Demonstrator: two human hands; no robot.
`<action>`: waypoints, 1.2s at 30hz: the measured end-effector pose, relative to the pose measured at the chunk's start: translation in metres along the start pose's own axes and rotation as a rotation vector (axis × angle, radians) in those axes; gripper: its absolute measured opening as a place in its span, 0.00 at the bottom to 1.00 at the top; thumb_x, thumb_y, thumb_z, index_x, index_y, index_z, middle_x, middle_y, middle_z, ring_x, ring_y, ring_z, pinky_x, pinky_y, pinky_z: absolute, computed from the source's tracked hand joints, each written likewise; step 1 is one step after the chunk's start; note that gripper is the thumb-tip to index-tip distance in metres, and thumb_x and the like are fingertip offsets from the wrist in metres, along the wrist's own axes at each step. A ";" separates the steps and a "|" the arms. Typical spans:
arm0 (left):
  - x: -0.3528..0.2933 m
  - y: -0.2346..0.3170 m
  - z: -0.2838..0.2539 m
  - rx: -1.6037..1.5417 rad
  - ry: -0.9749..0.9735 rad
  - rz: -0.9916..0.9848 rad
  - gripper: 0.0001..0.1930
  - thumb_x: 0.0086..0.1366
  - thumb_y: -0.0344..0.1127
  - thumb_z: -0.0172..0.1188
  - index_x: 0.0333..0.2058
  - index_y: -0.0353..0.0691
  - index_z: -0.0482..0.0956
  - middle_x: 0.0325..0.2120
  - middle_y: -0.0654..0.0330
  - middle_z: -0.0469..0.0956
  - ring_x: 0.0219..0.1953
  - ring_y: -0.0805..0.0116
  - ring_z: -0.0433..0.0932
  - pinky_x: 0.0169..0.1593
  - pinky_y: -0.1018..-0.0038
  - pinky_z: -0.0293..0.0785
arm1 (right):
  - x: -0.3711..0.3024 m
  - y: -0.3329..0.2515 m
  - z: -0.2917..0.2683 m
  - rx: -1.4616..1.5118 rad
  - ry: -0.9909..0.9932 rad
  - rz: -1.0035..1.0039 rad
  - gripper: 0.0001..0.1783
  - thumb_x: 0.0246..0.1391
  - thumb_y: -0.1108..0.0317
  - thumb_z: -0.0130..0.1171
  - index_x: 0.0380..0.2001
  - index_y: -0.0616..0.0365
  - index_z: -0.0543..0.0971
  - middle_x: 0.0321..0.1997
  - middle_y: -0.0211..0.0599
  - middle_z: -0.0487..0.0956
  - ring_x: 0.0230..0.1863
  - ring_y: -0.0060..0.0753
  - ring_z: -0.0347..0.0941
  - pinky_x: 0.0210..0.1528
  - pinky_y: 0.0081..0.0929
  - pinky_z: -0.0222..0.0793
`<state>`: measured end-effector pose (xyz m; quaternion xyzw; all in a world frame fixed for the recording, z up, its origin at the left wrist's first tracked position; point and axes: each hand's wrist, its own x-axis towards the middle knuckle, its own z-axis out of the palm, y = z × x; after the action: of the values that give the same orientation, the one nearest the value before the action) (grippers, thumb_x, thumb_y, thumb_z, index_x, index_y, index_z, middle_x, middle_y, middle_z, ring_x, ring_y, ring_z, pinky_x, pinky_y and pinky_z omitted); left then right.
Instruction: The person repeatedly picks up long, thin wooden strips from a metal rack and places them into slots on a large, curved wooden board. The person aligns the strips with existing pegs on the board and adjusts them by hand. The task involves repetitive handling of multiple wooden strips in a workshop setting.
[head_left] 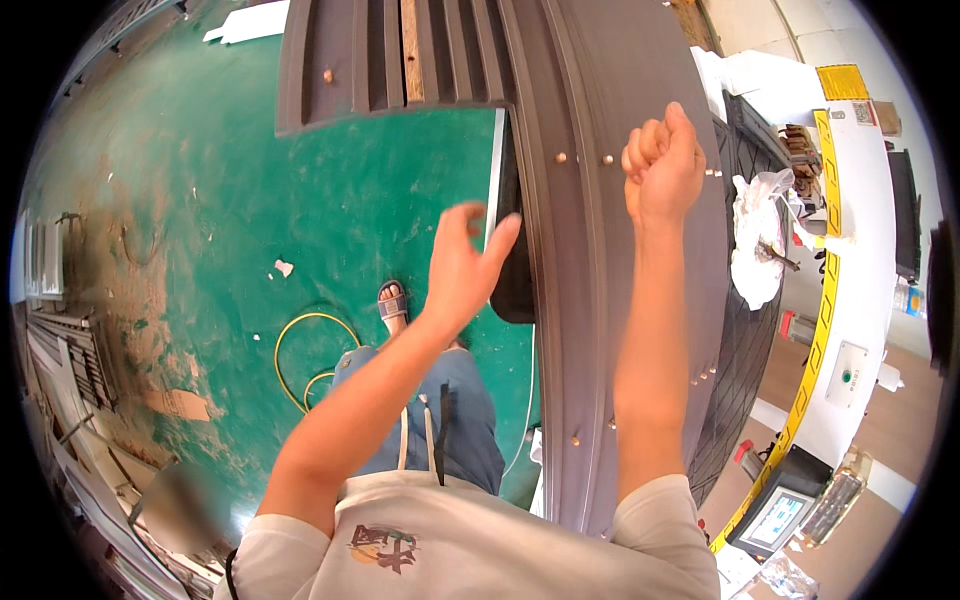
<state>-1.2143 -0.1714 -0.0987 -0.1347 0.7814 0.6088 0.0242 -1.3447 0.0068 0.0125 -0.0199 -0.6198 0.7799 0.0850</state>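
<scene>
A long brown metal panel (580, 350) with raised ribs runs away from me, right of my legs. Small copper-coloured studs (560, 158) dot its surface. Over its right half my right hand (665, 165) is closed in a fist, thumb pointing away; whatever it may hold is hidden inside the fingers. My left hand (465, 262) is near the panel's left edge, slightly blurred, with thumb and fingers apart and nothing in it. At the far end, a brown ribbed section (381, 60) extends left, with a wooden-looking strip (411, 50) between its ribs.
Right of the panel are a dark quilted surface (735, 360), a crumpled clear plastic bag (758, 235) and a white machine with yellow edging (829, 290). A control screen (783, 515) stands near right. A yellow hose (283, 372) curls on the green floor (250, 200) beside my foot.
</scene>
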 end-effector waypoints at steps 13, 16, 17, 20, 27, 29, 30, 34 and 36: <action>0.126 0.032 0.010 -0.033 -0.323 -0.121 0.51 0.64 0.61 0.62 0.66 0.18 0.54 0.61 0.29 0.66 0.66 0.42 0.66 0.67 0.61 0.62 | 0.075 0.070 0.005 -0.061 0.112 0.194 0.29 0.71 0.60 0.47 0.14 0.48 0.54 0.11 0.22 0.53 0.13 0.15 0.46 0.15 0.23 0.40; 0.153 0.068 -0.041 0.330 -0.823 -0.217 0.42 0.64 0.62 0.61 0.58 0.25 0.70 0.48 0.33 0.78 0.53 0.39 0.78 0.59 0.59 0.72 | 0.157 0.059 0.044 0.040 0.054 0.140 0.29 0.71 0.60 0.48 0.14 0.49 0.54 0.11 0.23 0.53 0.12 0.18 0.45 0.15 0.25 0.40; 0.166 0.073 -0.061 0.451 -1.061 -0.171 0.38 0.64 0.62 0.60 0.54 0.27 0.76 0.42 0.35 0.82 0.47 0.39 0.81 0.56 0.58 0.75 | 0.193 0.058 0.058 0.085 0.031 0.122 0.29 0.71 0.60 0.48 0.14 0.49 0.54 0.11 0.23 0.52 0.13 0.18 0.45 0.15 0.25 0.40; 0.210 0.125 -0.140 -0.094 -0.897 -0.332 0.19 0.67 0.46 0.62 0.44 0.33 0.82 0.35 0.48 0.85 0.39 0.56 0.85 0.41 0.64 0.81 | 0.296 0.063 0.098 0.134 -0.048 0.080 0.29 0.70 0.60 0.49 0.14 0.49 0.53 0.11 0.23 0.52 0.13 0.18 0.46 0.16 0.25 0.40; 0.368 0.087 -0.237 0.127 0.515 -0.114 0.22 0.71 0.43 0.60 0.56 0.34 0.72 0.45 0.57 0.78 0.46 0.70 0.76 0.52 0.73 0.72 | 0.431 0.097 0.168 -0.061 -0.151 -0.049 0.29 0.68 0.59 0.50 0.13 0.50 0.55 0.11 0.22 0.53 0.14 0.18 0.46 0.17 0.25 0.42; 0.392 0.082 -0.234 -0.172 0.322 -0.400 0.27 0.70 0.47 0.62 0.58 0.32 0.70 0.47 0.56 0.77 0.48 0.68 0.75 0.54 0.72 0.71 | 0.435 0.155 0.174 -0.386 -0.117 -0.047 0.28 0.69 0.59 0.48 0.13 0.49 0.56 0.12 0.23 0.53 0.14 0.19 0.46 0.16 0.25 0.44; 0.395 0.073 -0.227 -0.105 0.322 -0.397 0.31 0.67 0.50 0.65 0.56 0.29 0.70 0.45 0.54 0.77 0.47 0.69 0.76 0.52 0.73 0.72 | 0.432 0.158 0.177 -0.321 -0.130 0.030 0.28 0.69 0.60 0.49 0.14 0.49 0.56 0.11 0.22 0.53 0.13 0.18 0.47 0.16 0.25 0.45; 0.407 0.074 -0.224 -0.142 0.366 -0.490 0.32 0.65 0.52 0.67 0.54 0.29 0.71 0.43 0.55 0.78 0.45 0.70 0.76 0.51 0.74 0.72 | 0.446 0.147 0.158 -0.042 -0.114 0.279 0.28 0.68 0.59 0.51 0.13 0.48 0.56 0.11 0.22 0.54 0.12 0.16 0.47 0.15 0.25 0.41; 0.405 0.078 -0.221 -0.175 0.364 -0.476 0.31 0.65 0.51 0.67 0.53 0.29 0.71 0.42 0.56 0.78 0.44 0.71 0.76 0.50 0.75 0.72 | 0.447 0.129 0.159 0.023 -0.087 0.238 0.29 0.68 0.59 0.51 0.13 0.48 0.56 0.11 0.22 0.54 0.12 0.17 0.46 0.15 0.25 0.41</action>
<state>-1.5949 -0.4390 -0.0498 -0.4224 0.6639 0.6169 0.0139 -1.8209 -0.1038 -0.0429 -0.0588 -0.6072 0.7916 -0.0351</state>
